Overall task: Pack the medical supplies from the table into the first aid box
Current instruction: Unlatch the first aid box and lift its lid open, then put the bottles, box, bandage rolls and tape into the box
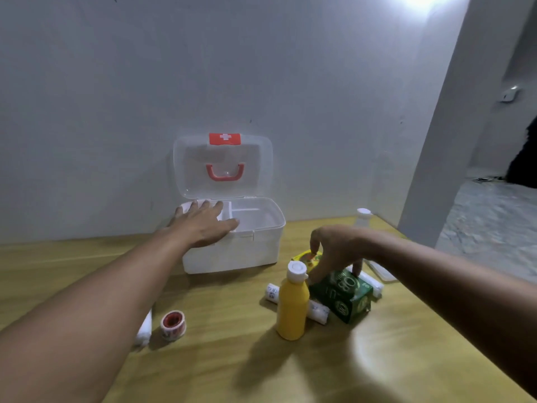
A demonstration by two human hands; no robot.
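Observation:
The white first aid box (261, 245) stands open on the wooden table, its clear lid with a red handle leaning against the wall. My left hand (203, 223) lies flat, fingers spread, on the box's front left rim. My right hand (338, 251) curls over the green box (345, 295), with thumb and fingers touching its top edges. Behind the green box lies a yellow packet (305, 258). A yellow bottle (293, 303) with a white cap stands in front. A white gauze roll (318, 311) lies behind the bottle. A red-and-white tape roll (173, 325) sits at the left.
Another white gauze roll (145, 330) lies under my left forearm. A white-capped clear bottle (363, 218) stands at the back right, a flat clear lid or tray (380, 271) beside it, and a gauze roll (370, 282) behind the green box. The table's right edge is near.

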